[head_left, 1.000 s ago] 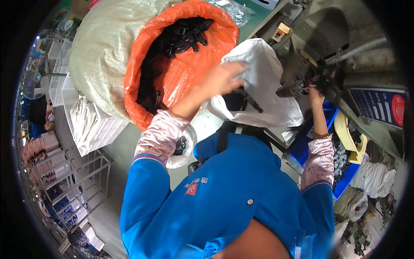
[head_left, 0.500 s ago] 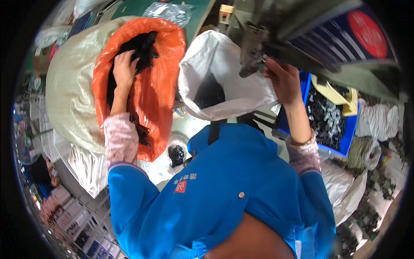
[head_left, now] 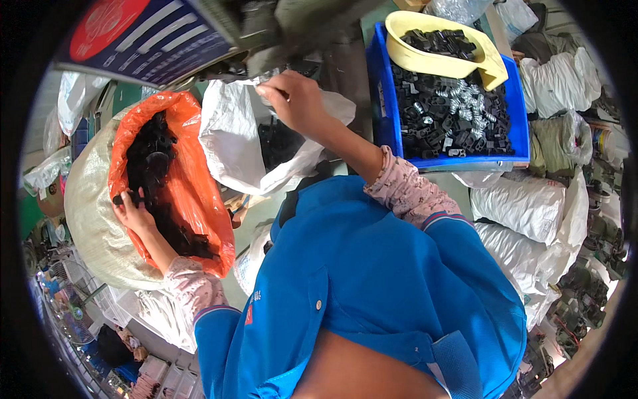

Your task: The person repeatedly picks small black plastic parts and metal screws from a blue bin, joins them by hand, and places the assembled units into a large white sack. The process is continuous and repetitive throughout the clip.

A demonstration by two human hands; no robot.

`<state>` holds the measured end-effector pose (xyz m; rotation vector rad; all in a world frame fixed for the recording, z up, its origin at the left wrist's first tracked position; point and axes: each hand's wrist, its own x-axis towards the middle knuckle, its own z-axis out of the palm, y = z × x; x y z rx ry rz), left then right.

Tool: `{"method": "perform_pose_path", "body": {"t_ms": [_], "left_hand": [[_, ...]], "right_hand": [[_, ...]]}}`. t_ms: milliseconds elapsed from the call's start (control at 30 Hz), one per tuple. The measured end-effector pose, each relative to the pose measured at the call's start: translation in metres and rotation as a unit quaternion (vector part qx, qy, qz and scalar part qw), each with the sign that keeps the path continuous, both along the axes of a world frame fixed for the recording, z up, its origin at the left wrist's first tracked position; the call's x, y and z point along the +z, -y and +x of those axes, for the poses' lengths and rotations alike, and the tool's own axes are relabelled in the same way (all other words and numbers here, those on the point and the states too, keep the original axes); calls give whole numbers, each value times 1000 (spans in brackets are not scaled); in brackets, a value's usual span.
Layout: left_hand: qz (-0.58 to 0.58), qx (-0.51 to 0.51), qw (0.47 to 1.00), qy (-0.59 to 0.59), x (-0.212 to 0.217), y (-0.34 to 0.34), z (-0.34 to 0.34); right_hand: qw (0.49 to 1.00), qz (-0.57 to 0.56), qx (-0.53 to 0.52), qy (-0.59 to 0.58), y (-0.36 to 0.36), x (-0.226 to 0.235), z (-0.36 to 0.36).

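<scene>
My left hand (head_left: 136,214) is inside the near left edge of an orange-lined sack (head_left: 193,176). Its fingers are closed around a small black plastic part (head_left: 133,197), and many more dark parts (head_left: 151,156) lie beside it. Higher up, my right hand (head_left: 292,101) is at the working end of a machine (head_left: 262,56), thumb and fingers pinched together. Whatever they hold is too small to make out. Below that hand a white sack (head_left: 229,126) gapes, with dark pieces (head_left: 272,143) at its bottom.
To the right stands a blue bin (head_left: 389,100) full of black parts and shiny metal pieces, a cream scoop (head_left: 425,63) lying on top. Stuffed white sacks (head_left: 522,206) are piled beyond it. The machine's labelled housing (head_left: 153,40) overhangs the far left.
The view has swung right, bringing the blue bin fully into sight. My left hand has moved from the far part of the orange-lined sack to its near left side. My right hand stays by the machine.
</scene>
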<state>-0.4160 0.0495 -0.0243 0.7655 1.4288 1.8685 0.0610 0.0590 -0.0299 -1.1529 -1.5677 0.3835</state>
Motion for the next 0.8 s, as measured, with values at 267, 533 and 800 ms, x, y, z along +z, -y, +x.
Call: {"method": "perform_pose_path", "body": {"t_ms": [267, 533, 800], "left_hand": [[-121, 115, 981, -96, 14, 9, 7], [-123, -177, 972, -96, 6, 38, 298], [-50, -535, 832, -137, 20, 80, 478]], "right_hand": [[967, -24, -248, 47, 74, 0, 167], [948, -163, -221, 162, 67, -66, 219], [930, -279, 14, -237, 158, 11, 197]]}}
